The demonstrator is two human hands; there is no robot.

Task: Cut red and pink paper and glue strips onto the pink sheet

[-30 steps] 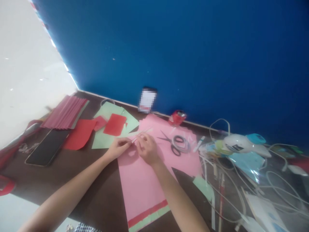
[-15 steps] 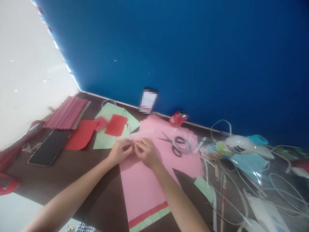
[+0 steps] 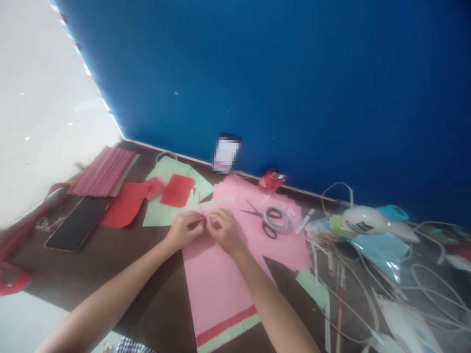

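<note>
My left hand (image 3: 187,228) and my right hand (image 3: 223,230) meet fingertip to fingertip over a long pink paper sheet (image 3: 221,289). Both are closed in a pinch on a thin, pale strip (image 3: 200,205) whose end sticks up between them. The rest of it is hidden by my fingers, and its material is too small to tell. Red and pale green bands cross the sheet's near end. Right of my hands, black-handled scissors (image 3: 270,230) lie partly open on more pink paper, against a clear roll that looks like tape (image 3: 285,223).
Green paper (image 3: 156,214), red pieces (image 3: 177,190), a dark phone (image 3: 75,225) and a pleated pink paper stack (image 3: 101,171) lie left. Another phone (image 3: 225,153) leans on the blue wall near a red can (image 3: 271,180). A white glue gun (image 3: 364,218) and tangled cables lie right.
My right fingers have shifted slightly, and the thin strip's upper end leans a little differently. Both hands stay pinched together in the same place. Everything on the table looks the same.
</note>
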